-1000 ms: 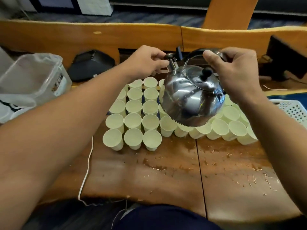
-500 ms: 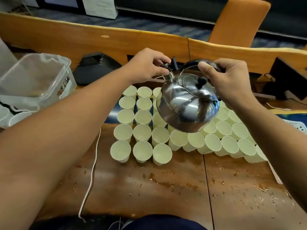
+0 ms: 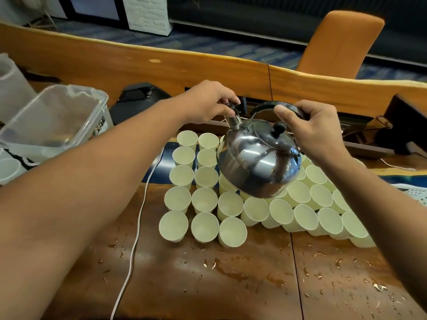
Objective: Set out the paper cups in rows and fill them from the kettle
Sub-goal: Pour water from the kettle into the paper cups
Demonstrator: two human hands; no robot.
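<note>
Kettle (image 3: 258,162) held in the air above the cups (image 3: 203,204), tilted, spout (image 3: 233,121) toward the far left, lid (image 3: 272,137) on with its black knob up. Steel body hides part of the middle rows.

Right hand (image 3: 316,132): fingers curled round the black handle (image 3: 265,106) at the top of the kettle, thumb laid along it. It carries the kettle.

Left hand (image 3: 208,102): fingertips pinch the small black cap piece at the tip of the spout. Whether the cap is lifted clear of the spout mouth, cannot tell.

Cups stand upright on the wooden bench (image 3: 208,285), packed in rows, rims close or touching. Left block three wide, reaching from the near edge of the group to just under the spout. To the right the rows run on beneath the kettle and behind the right forearm. No liquid level can be made out in any of them.

Bench surface near the person is spotted with drops and a wet streak (image 3: 249,271).

White cable (image 3: 136,239) runs along the bench left of the cups, under the left arm. Clear plastic bin (image 3: 53,116) at far left. Orange chair (image 3: 342,42) beyond the bench's raised back edge.
</note>
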